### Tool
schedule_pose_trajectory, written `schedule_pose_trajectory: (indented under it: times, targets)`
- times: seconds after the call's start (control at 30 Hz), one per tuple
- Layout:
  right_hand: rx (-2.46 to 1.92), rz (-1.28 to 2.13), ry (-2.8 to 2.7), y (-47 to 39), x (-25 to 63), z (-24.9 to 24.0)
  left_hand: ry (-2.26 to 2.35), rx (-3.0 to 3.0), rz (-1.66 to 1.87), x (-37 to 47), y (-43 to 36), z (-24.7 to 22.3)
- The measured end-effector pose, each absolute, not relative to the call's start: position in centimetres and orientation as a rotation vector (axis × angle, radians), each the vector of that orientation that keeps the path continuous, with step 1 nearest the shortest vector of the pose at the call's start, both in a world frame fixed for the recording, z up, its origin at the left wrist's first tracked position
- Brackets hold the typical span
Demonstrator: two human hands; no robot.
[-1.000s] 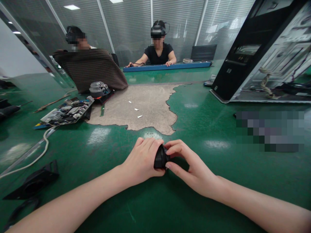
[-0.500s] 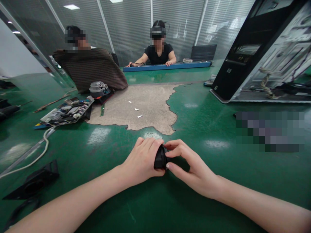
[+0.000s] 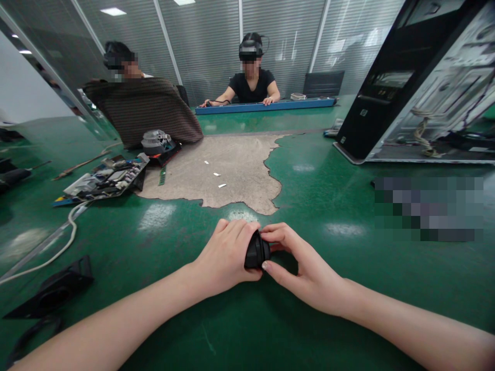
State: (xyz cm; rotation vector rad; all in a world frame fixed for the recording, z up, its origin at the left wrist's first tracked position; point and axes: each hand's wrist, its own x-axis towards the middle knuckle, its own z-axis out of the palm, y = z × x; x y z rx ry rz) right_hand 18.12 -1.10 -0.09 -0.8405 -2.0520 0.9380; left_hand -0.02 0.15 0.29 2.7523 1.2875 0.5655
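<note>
While the left hand [image 3: 228, 252] wraps firmly around a black part [image 3: 257, 251] low over the green table [image 3: 240, 330] in the head view, the right hand [image 3: 311, 275] spans its bare end, thumb and fingers parted; whether they grip or merely touch cannot be told. The part lies left of those fingertips, its long axis unclear, mostly hidden by the left hand.

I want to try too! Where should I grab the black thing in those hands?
I'd pinch the black thing by its ridged end, coming from the right: that end sticks out, while the left hand wraps the other part.
</note>
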Motion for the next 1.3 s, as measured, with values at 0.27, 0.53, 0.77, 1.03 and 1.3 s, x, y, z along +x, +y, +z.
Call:
schedule_pose_trajectory:
  times: [0.27,0.53,0.77,1.03,1.3]
  targets:
    - [-0.826,0.820,-2.069,-1.10,18.18,-0.05,1.287,2.740,0.578,0.00,0.16,0.29]
    - [-0.858,0.927,-2.054,-1.03,17.97,-0.23,1.283,2.734,0.584,-0.02,0.17,0.28]
    - [-0.826,0.846,-2.080,-1.21,18.30,-0.03,1.280,2.747,0.580,-0.04,0.15,0.32]
    - [-0.838,0.828,-2.062,-1.08,18.17,-0.02,1.288,2.741,0.564,0.00,0.13,0.27]
    - [-0.847,0.875,-2.086,-1.14,18.18,-0.27,1.289,2.748,0.562,-0.02,0.18,0.28]
